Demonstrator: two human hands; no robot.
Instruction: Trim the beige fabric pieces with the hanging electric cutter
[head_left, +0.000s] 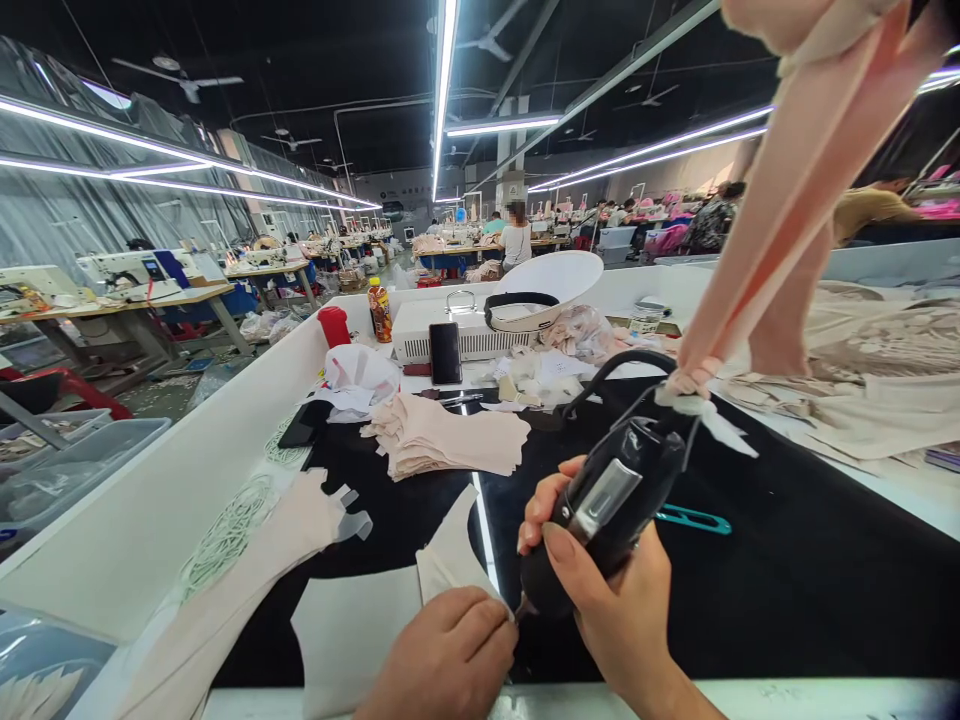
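My right hand is wrapped around a black corded hand-held power tool with a silver plate on its side. The tool tilts down to the left, its narrow metal tip close to my left fingertips. Pink fabric strips are knotted at its upper end. My left hand lies low in the middle, fingers together and curled down onto a pale fabric piece; the fingertips are partly hidden. A larger pale panel lies beneath and to the left of that piece, on the black work surface.
A stack of cut pink pieces lies beyond my hands. A teal-handled tool sits at right. Green cord runs along the left wall. Behind stand a phone, a white box and a bottle.
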